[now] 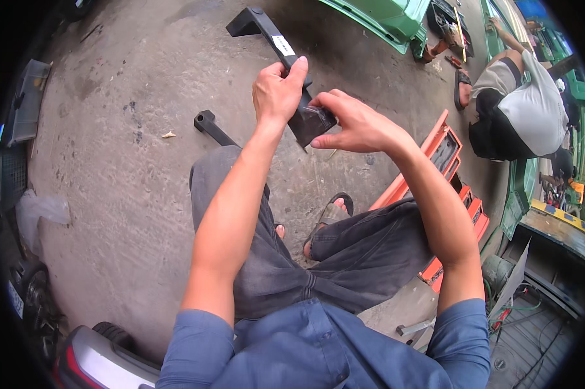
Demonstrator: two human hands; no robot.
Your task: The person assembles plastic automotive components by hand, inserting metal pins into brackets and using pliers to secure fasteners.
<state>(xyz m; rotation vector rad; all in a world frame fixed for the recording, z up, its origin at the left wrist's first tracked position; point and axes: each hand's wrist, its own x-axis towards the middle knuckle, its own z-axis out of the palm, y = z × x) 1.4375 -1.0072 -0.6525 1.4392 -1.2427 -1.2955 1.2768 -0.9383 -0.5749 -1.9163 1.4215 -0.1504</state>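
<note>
Black bracket (309, 123) held aslant above concrete floor (130, 194)

Long axis runs far-left to near-right, out in front. Far end bends leftward; near end broad, squared. Dark, angular; white label (283, 45) toward far end. Left hand (278, 92) clamped round middle. Right hand (360, 124): thumb and fingers spread at near end, grip unclear.

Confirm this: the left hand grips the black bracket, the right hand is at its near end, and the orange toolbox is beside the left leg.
Wrong leg: the head view shows the orange toolbox beside the right leg. The left hand does grip the black bracket, and the right hand is at its near end.
</note>
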